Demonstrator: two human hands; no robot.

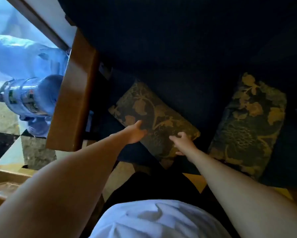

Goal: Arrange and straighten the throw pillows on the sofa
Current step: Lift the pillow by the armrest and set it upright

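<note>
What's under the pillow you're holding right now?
The left pillow lies on the dark blue sofa seat, its near end past the front edge. Left hand and right hand grip that end. Anything beneath it is hidden.

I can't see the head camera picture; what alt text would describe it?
Both hands, the left hand and right hand, grip a dark, gold-leaf-patterned throw pillow lying askew on a dark blue sofa. A matching second pillow lies to its right, a wooden armrest to its left.

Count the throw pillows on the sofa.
2. One floral pillow under both hands near the wooden armrest; another lying to its right. More may sit outside the view.
</note>
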